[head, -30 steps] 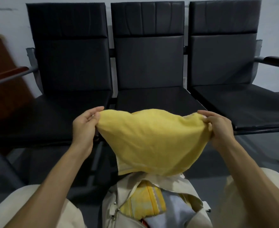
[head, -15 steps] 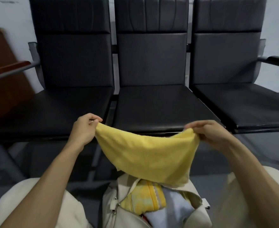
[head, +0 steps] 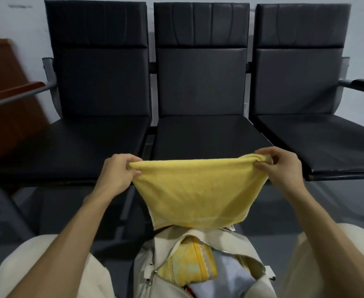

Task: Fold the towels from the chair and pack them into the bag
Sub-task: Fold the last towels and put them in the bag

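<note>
A yellow towel (head: 198, 190) hangs doubled over in the air in front of the middle chair seat (head: 206, 136). My left hand (head: 116, 171) pinches its upper left corner and my right hand (head: 282, 166) pinches its upper right corner, so the top edge is stretched straight. The towel's lower edge hangs just above an open cream bag (head: 226, 239) between my knees. Inside the bag lie a folded yellow towel (head: 187, 265) and a pale blue towel (head: 230, 276).
Three black padded chairs (head: 99, 82) stand in a row against a pale wall, their seats bare. A brown wooden piece (head: 5, 87) with a metal rail stands at the left. My knees in cream trousers (head: 47, 272) flank the bag on the grey floor.
The towel sagged in the middle half a second ago; now both hands have drawn apart and pulled its top edge taut and level. The view has shifted slightly downward.
</note>
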